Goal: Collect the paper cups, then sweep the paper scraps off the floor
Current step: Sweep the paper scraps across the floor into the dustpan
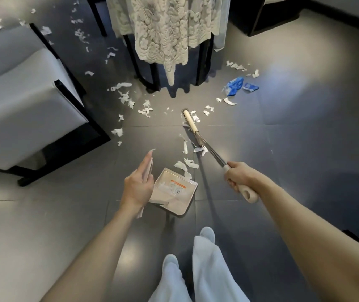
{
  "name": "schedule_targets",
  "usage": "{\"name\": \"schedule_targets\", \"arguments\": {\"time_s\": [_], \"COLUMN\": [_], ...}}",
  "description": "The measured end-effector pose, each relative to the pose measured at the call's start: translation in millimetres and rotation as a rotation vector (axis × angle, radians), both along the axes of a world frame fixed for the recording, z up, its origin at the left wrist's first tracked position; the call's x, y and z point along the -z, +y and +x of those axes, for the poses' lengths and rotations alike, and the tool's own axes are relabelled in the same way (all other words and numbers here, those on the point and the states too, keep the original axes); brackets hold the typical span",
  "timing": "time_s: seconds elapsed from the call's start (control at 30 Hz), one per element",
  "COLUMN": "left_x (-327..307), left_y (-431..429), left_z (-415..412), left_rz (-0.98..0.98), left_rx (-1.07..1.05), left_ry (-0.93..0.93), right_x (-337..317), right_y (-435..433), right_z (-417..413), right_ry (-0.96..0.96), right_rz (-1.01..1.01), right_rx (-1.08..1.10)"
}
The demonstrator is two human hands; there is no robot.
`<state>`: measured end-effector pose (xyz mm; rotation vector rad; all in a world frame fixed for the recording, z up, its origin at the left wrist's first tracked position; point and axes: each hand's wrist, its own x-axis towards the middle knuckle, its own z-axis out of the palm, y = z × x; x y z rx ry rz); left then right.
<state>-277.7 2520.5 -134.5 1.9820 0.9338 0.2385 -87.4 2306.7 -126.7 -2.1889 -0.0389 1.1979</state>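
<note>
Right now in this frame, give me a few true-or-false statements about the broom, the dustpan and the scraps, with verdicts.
1. The right hand grips the broom. True.
2. The dustpan is heaped full. False: it is nearly bare; most paper scraps lie on the floor.
3. Blue wrappers lie on the floor. True.
4. The left hand hangs free. False: it holds the dustpan's handle.

Dustpan (174,203) handle partly behind left hand (138,186), label (175,188) unreadable (too small), chair (21,105) cropped.
</note>
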Motion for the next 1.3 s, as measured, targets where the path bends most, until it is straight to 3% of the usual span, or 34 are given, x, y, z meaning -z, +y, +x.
{"name": "schedule_targets", "arguments": {"time_s": [0.37,0.67,0.8,1.0,1.3], "left_x": [8.3,14.1,13.8,8.1,11.7], "left_y": [26.4,49.8,49.9,59.1,73.5], "left_z": [69.9,70.5,74.4,63.1,21.0], "left_rz": [-0.122,0.014,0.011,-0.02,-0.017], "left_rx": [-0.109,-0.108,-0.048,0.059,0.065], "left_ry": [0.036,0.086,0.095,0.111,0.103], "right_x": [27.7,24.5,6.4,-27.2,-32.8], "right_y": [25.7,43.2,33.3,10.7,26.3], "right_z": [91.0,69.6,40.9,25.6,12.8], "right_ry": [-0.038,0.023,0.152,0.388,0.323], "right_rz": [-0.126,-0.31,-0.263,-0.146,-0.098], "right_rx": [-0.247,-0.558,-0.528,-0.272,-0.146]}}
